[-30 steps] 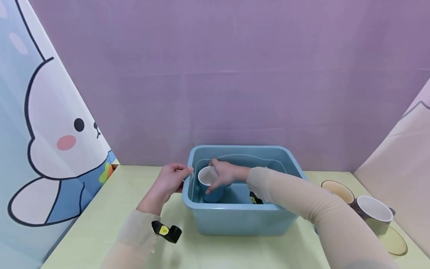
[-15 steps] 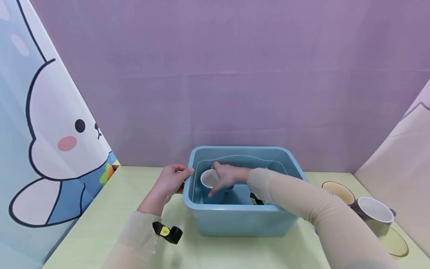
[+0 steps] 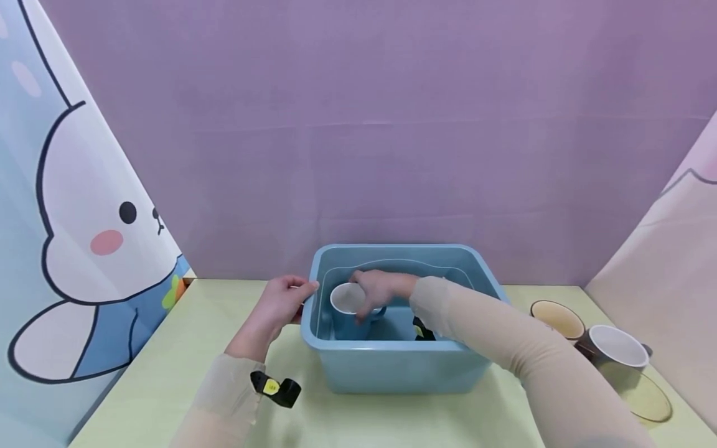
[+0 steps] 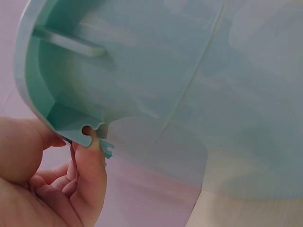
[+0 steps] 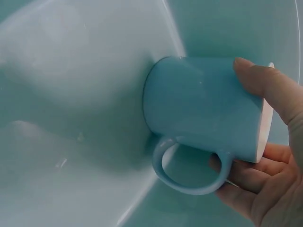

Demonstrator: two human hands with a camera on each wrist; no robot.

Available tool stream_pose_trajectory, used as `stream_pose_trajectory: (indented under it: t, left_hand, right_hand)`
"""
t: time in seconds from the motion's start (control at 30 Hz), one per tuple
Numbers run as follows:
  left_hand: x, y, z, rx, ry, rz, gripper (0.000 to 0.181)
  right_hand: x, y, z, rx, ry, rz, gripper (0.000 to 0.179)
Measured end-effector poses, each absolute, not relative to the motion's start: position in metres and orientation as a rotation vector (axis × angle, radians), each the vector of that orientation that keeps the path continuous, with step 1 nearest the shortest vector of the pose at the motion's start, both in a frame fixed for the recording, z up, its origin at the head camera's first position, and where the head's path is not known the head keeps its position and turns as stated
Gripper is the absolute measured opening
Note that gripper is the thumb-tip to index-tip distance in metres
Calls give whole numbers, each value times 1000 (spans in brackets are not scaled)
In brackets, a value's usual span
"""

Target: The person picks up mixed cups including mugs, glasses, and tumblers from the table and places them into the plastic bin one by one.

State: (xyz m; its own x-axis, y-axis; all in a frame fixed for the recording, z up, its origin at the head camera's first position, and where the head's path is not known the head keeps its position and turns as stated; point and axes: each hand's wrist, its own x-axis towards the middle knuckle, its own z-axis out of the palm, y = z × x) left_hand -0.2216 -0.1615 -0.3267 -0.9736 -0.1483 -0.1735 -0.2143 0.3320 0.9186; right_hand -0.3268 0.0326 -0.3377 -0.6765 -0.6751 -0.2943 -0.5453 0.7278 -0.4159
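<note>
A light blue mug (image 5: 203,109) with a white inside stands upright in the left part of a blue plastic bin (image 3: 403,367). Its handle (image 5: 194,189) faces right in the head view. My right hand (image 3: 381,291) reaches into the bin and holds the mug near its mouth, thumb on one side and fingers on the other, by the handle. In the right wrist view the mug's base meets the bin's floor. My left hand (image 3: 282,302) pinches the bin's left rim, and the left wrist view shows its thumb and curled fingers (image 4: 90,175) at the rim's underside.
At the table's right side stand a brown cup with a cream inside (image 3: 557,318), a dark mug with a white inside (image 3: 618,346) and a see-through amber vessel (image 3: 641,395). A purple cloth (image 3: 392,124) hangs behind the pale table (image 3: 162,348). My right sleeve crosses the bin's front right edge.
The mug has shifted slightly right and down in the bin, and its handle now shows more. My right thumb has moved a little along it. My left hand keeps its hold on the rim.
</note>
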Motion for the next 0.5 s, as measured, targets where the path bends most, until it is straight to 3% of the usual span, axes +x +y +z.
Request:
stream_pose_trajectory:
  t: [0.5]
  left_hand:
    - [-221, -163, -327, -336, 2520, 1744, 41]
  right_hand:
    - [-328, 32, -332, -960, 2492, -425, 82]
